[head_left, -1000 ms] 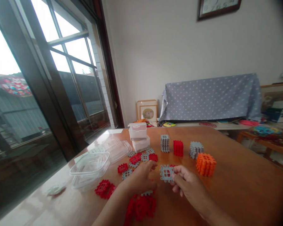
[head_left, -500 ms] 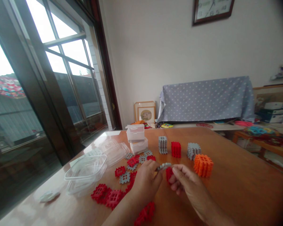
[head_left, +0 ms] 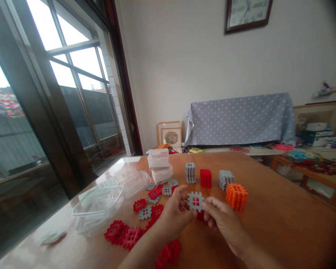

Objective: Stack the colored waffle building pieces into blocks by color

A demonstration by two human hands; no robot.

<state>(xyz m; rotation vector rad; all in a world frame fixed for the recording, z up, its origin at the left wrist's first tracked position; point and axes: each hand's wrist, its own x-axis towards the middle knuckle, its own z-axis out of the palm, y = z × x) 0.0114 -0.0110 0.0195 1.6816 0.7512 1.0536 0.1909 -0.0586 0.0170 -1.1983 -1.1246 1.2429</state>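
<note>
Between my two hands a grey square interlocking building tile (head_left: 195,202) with a windowed middle faces me, held above the table. My left hand (head_left: 177,209) is closed on its left side, thumb low and fingers behind. At the right edge, my right hand (head_left: 220,215) pinches the same tile. Red shows through the tile's window and just below it, a red piece (head_left: 199,216) by my right fingers, mostly hidden. Loose red tiles (head_left: 133,237) and grey tiles (head_left: 145,213) lie left of my left hand, some partly behind my forearm.
Beyond my hands stand a grey stack (head_left: 190,173), a red stack (head_left: 205,178), another grey stack (head_left: 226,179) and an orange block stack (head_left: 237,197). At left are clear plastic tubs (head_left: 98,201), lids (head_left: 133,183) and white boxes (head_left: 158,159) on the wooden table (head_left: 282,220).
The grey tile has turned from edge-on to facing me, and the red piece is now mostly behind it. The whole view has shifted slightly.
</note>
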